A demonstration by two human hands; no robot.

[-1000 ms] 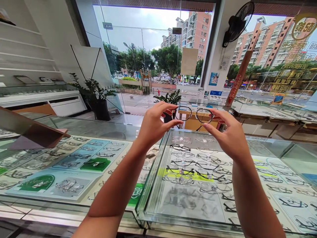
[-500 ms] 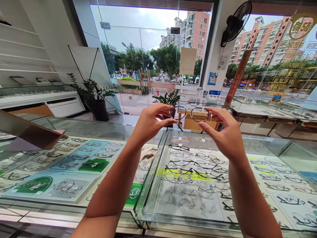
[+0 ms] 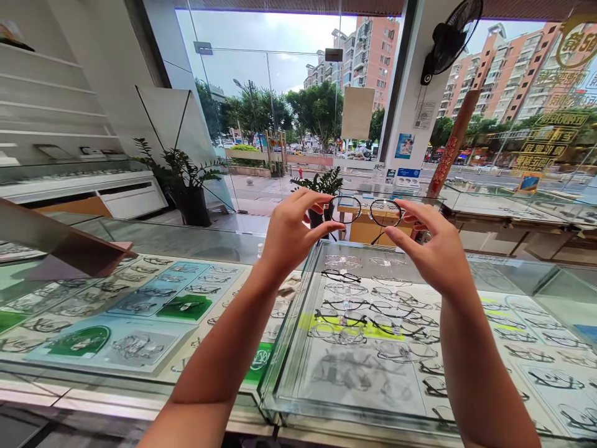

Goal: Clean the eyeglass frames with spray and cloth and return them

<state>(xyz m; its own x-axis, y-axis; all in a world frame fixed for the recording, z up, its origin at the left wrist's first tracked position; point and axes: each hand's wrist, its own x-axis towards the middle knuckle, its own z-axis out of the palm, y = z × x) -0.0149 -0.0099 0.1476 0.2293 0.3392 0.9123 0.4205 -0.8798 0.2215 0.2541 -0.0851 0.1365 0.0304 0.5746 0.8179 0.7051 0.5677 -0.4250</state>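
Round glasses (image 3: pixel 360 210), left hand (image 3: pixel 291 227) and right hand (image 3: pixel 436 249): all had moved a little to the right since half a second before, though the whole view had drifted that way too.
Left counter (image 3: pixel 186 239): it held spectacles (image 3: pixel 153 292) under glass, with a slanted brown panel (image 3: pixel 65 239) at its far left, well apart from the left forearm (image 3: pixel 228 348).
Left hand: thumb and forefinger pinched the left end of the glasses, other fingers curled behind.
Lie of the glasses: up in the air, straight ahead between the hands, long axis left to right and nearly level; a thin temple slanted below the right lens.
Nearer hand: neither, each being at its own end.
Right hand: thumb and forefinger pinched the right end, thumb tip just under the rim.
Display case (image 3: pixel 303 389): its far edge showed below the glasses, depth hard to judge from where I stood; its left edge ran just right of the left wrist.
Open room: air between the forearms, and beyond the glasses toward the wooden counter (image 3: pixel 361 235).
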